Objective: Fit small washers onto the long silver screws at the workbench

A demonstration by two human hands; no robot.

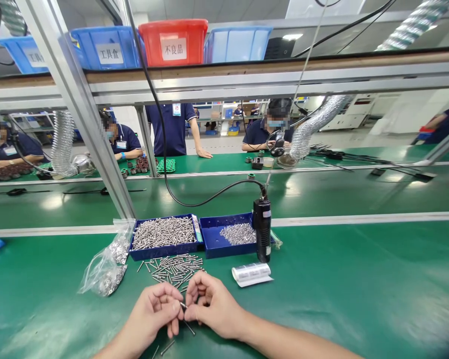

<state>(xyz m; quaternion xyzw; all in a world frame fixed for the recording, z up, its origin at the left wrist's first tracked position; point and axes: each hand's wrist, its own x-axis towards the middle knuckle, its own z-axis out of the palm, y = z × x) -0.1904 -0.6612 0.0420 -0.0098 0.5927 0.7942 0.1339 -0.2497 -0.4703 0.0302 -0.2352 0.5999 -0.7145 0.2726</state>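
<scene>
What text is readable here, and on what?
"工具盒": white label on the blue bin on the top shelf.
"不良品": white label on the red bin beside it.
Label on the far-left blue bin: characters too blurred to read.
Badge on the standing person's shirt: too small to read.
Clear packet by the hanging screwdriver: no legible print.
No text on the screw trays or near either hand.

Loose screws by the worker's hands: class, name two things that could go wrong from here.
1. The small screw pinched between the left hand and right hand might slip and drop among the loose screws on the green mat.
2. A forearm sweep might scatter that pile, or knock the hanging electric screwdriver.
</scene>
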